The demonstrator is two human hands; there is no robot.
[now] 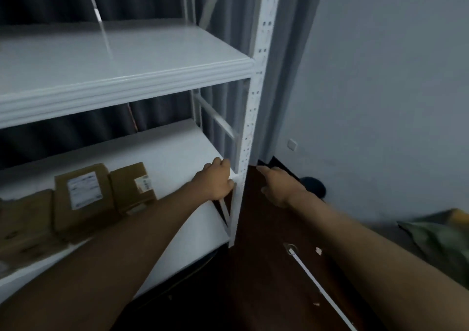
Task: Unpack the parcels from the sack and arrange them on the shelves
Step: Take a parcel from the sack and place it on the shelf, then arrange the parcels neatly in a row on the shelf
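A white metal rack fills the left half, with an upper shelf (121, 59) bare and a lower shelf (177, 147) holding brown cardboard parcels. One labelled parcel (81, 198) lies flat, a smaller labelled parcel (133, 187) stands to its right, and another brown parcel (22, 224) lies at the far left. My left hand (215, 180) curls over the lower shelf's right front corner, beside the upright post (253, 117). My right hand (279, 186) hovers past the post over the dark floor, fingers loosely apart, holding nothing. A green sack (436, 234) shows at the right edge.
Dark curtains hang behind the rack. A grey wall (380, 76) with a small socket (292, 144) stands on the right. A dark round object (314, 184) lies on the brown floor near the wall. White strapping (319, 282) and paper scraps lie on the floor.
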